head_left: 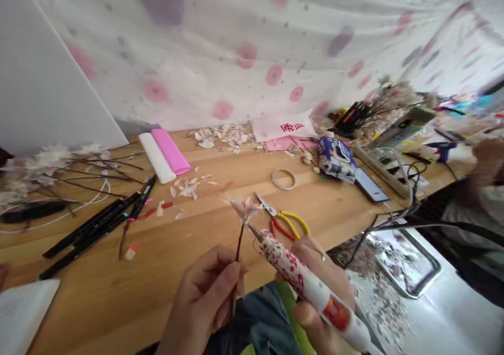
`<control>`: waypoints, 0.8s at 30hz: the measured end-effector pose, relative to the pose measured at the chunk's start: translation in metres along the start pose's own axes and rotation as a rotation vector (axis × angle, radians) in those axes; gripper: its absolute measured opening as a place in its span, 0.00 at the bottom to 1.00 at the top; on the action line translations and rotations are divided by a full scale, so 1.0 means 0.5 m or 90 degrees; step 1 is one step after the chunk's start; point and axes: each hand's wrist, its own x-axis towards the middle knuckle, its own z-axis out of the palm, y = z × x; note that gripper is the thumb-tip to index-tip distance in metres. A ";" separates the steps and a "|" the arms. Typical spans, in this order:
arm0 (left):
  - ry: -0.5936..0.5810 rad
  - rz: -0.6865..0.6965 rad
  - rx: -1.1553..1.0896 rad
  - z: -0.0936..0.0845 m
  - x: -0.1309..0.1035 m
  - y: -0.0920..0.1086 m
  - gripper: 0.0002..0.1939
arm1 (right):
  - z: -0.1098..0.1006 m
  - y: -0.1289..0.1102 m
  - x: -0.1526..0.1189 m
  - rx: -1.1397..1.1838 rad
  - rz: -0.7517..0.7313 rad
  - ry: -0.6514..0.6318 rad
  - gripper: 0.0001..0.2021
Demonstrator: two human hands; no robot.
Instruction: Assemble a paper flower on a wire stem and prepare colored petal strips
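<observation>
Between the thumb and fingers of my left hand (208, 297) is a thin dark stem, held upright. At its top sits a pale pink artificial flower (244, 208) with thin spread petals. My right hand (326, 286) is wrapped round a white, red-speckled pen-shaped glue gun (303, 279). Its pointed nozzle is right at the flower's base, where the stem begins; whether they touch I cannot tell. Just behind the nozzle lie scissors (289, 223) with red and yellow handles. Loose petals (189, 188) are scattered on the wooden table (129, 292).
Pink and white paper rolls (171, 150), a petal heap (228, 135), a tape ring (283, 178), a wipes pack (336, 158) and a phone (370, 184) lie further back. Finished branches (43, 168) are at left. Cables and a power strip (386, 171) run along the right, near another person's arm (486, 160).
</observation>
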 end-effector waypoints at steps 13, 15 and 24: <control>0.051 0.083 0.077 0.012 0.004 0.004 0.21 | -0.011 -0.006 0.005 -0.020 -0.032 -0.034 0.28; 0.073 0.097 0.087 0.018 0.002 0.006 0.20 | -0.011 -0.007 0.005 -0.018 -0.042 -0.035 0.28; 0.127 0.115 0.129 0.023 0.003 0.004 0.14 | -0.010 -0.003 0.006 -0.020 -0.039 -0.051 0.27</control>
